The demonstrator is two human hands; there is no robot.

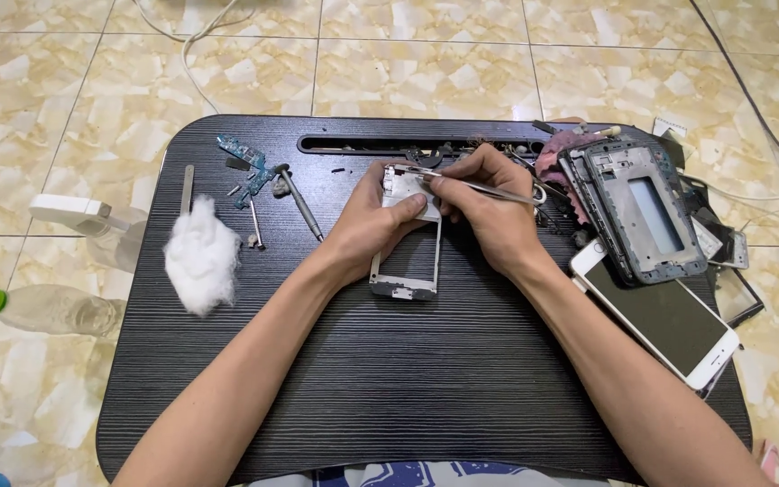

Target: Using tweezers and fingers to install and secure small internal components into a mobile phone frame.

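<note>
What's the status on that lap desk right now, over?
Left hand steadies the white phone frame. Right hand works tweezers at its top edge. Cotton wad and screwdriver lie clear to the left.

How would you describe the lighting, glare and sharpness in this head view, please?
Head view: light is soft and even, with only faint shadows under the left hand and right hand; mild sheen on the white phone and floor tiles; the tweezers and phone frame are sharp; the tray edges bow slightly from the wide lens.
</note>
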